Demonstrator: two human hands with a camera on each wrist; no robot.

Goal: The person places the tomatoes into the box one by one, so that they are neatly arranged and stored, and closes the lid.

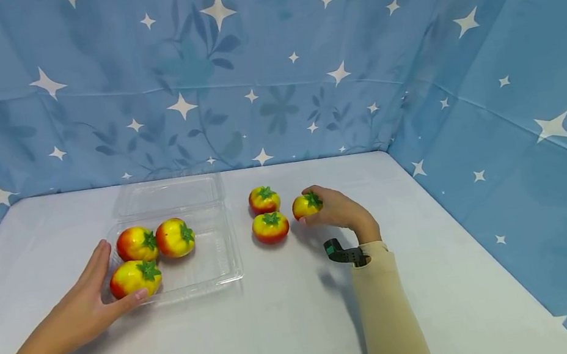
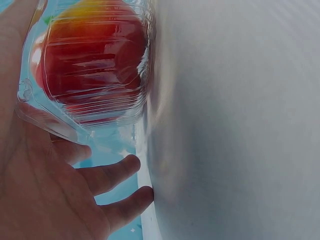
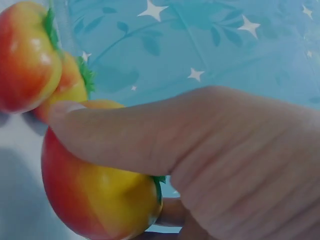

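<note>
A clear plastic clamshell box (image 1: 213,262) lies open on the white table (image 1: 295,323), holding three red-yellow toy tomatoes (image 1: 175,237). My left hand (image 1: 95,293) rests with straight fingers against the box's left front corner, beside the nearest tomato (image 1: 134,278). In the left wrist view that tomato (image 2: 92,65) shows through the box wall (image 2: 35,110). My right hand (image 1: 338,208) grips a tomato (image 1: 306,205) on the table; the right wrist view shows the thumb across this tomato (image 3: 100,200). Two more tomatoes (image 1: 267,213) lie just left of it.
Blue star-patterned cloth (image 1: 265,62) walls the table at the back and right. The box's lid (image 1: 169,195) lies flat behind it. Bare tabletop stretches along the front.
</note>
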